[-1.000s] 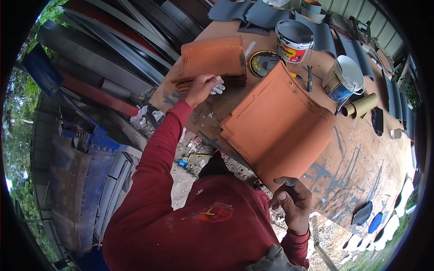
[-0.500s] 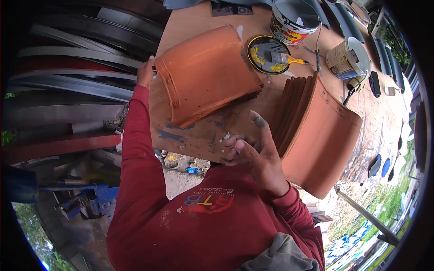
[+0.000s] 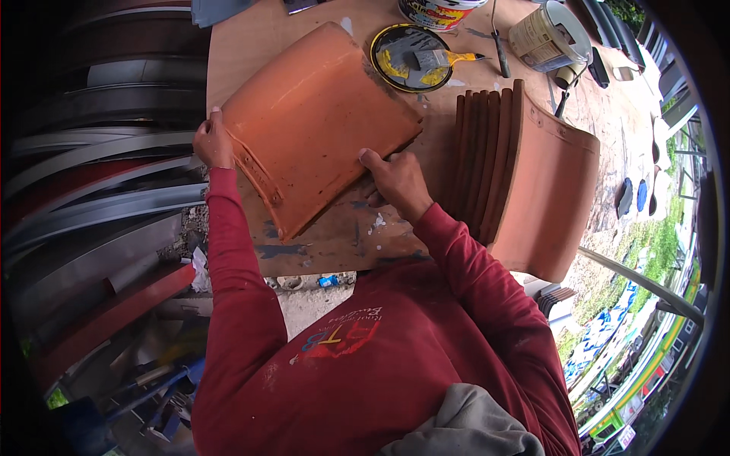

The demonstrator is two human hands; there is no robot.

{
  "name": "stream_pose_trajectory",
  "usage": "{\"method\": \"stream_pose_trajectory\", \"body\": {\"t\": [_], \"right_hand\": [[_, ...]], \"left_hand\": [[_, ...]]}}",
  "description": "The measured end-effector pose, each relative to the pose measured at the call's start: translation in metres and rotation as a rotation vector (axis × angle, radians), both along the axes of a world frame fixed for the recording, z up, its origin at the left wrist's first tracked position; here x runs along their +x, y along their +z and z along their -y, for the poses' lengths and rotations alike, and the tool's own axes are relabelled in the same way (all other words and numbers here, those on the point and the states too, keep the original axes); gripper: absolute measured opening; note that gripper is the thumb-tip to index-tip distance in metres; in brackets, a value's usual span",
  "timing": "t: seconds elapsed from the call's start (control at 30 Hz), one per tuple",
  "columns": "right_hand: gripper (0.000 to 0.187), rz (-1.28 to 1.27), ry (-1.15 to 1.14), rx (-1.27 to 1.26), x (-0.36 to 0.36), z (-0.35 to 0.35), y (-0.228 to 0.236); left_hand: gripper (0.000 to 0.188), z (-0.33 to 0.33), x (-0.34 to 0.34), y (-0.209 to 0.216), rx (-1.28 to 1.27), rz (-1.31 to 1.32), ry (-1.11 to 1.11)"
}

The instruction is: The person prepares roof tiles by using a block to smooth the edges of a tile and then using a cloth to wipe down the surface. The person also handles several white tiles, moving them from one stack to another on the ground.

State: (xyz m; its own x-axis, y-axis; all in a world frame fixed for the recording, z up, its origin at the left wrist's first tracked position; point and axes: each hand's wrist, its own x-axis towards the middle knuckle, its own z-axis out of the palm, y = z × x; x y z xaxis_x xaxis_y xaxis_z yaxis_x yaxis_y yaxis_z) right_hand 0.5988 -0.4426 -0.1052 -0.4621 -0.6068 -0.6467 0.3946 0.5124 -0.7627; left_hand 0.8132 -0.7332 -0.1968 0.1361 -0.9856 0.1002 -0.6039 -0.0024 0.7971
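Observation:
A curved terracotta roof tile (image 3: 319,121) lies tilted over the wooden table, with the edge of at least one more tile showing beneath its near right side. My left hand (image 3: 214,140) is closed on its left edge, thumb on top. On the near right edge, my right hand (image 3: 399,181) grips the tile with the thumb on its upper face and the fingers underneath, partly hidden. To the right, several more tiles stand on edge in a row, the outermost tile (image 3: 549,182) turning its smooth curved face outward.
Beyond the tile, a paintbrush (image 3: 449,58) with a yellow handle rests on a paint-smeared lid (image 3: 395,74). A paint bucket (image 3: 441,11), a beige can (image 3: 549,36) and a roller handle (image 3: 499,52) stand or lie nearby. Long metal sheets (image 3: 99,156) are stacked left of the table (image 3: 319,258).
My right hand, raised in the air before, has come down onto the tile's near right edge and gripped it. My left hand stays on the left edge. The view has shifted.

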Motion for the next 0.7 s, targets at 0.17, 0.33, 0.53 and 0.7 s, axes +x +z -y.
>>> {"method": "stream_pose_trajectory", "body": {"t": [0.17,0.33,0.53,0.7], "right_hand": [[0.045,-0.171,0.037,0.014,0.002,-0.007,-0.001],[0.046,-0.188,0.052,-0.044,0.008,-0.046,0.053],[0.048,-0.437,0.137,-0.360,0.006,-0.122,0.116],[0.044,-0.358,-0.007,-0.588,-0.033,-0.228,0.163]], "left_hand": [[0.049,-0.015,0.015,-0.009,-0.149,-0.067,0.112],[0.036,-0.088,0.031,0.086,-0.112,-0.478,0.141],[0.041,-0.189,0.057,0.203,-0.235,-0.674,0.231],[0.052,-0.232,0.090,0.255,-0.574,-0.349,-0.193]]}}
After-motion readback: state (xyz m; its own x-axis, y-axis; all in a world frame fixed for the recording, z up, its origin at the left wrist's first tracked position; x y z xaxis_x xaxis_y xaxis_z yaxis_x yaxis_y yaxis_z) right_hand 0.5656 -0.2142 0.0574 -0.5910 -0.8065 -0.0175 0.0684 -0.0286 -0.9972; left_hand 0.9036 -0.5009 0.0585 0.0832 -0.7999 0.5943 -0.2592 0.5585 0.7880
